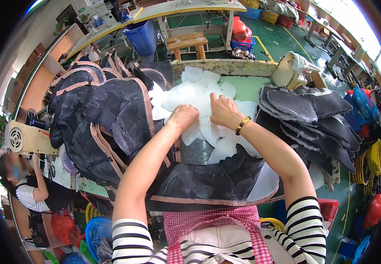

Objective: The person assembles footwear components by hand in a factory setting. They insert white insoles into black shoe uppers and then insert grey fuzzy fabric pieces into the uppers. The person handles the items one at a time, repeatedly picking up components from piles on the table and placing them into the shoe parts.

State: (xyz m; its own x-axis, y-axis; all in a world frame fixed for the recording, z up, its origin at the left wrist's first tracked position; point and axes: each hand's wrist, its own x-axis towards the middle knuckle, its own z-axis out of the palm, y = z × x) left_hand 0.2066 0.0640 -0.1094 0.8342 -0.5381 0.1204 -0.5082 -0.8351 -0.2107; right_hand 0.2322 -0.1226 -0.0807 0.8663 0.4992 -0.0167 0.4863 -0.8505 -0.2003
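Left hand (185,118) is sitting over the white pieces (203,102), fingers curling together into a loose fist; fingertips are hiding underneath, so can't tell if a piece is being pinched. Right hand (224,111) is resting at about 3 o'clock of the left, just beside it, gap between; index finger is pointing to 11, slightly apart, other fingers folding in; any grip is not showing. A bracelet (243,125) is circling the right wrist.

White pieces are lying overlapped under and around both hands, mostly towards 12. From the hands: black pile (111,99) is leaning at 9, grey pile (307,105) is lying at 3, a black piece (199,182) with pinkish edging is lying at 6, bucket (289,72) is tilting at 2, stool (187,40) is standing at 12, beyond the table (248,86). A co-worker (30,189) is sitting at 8.
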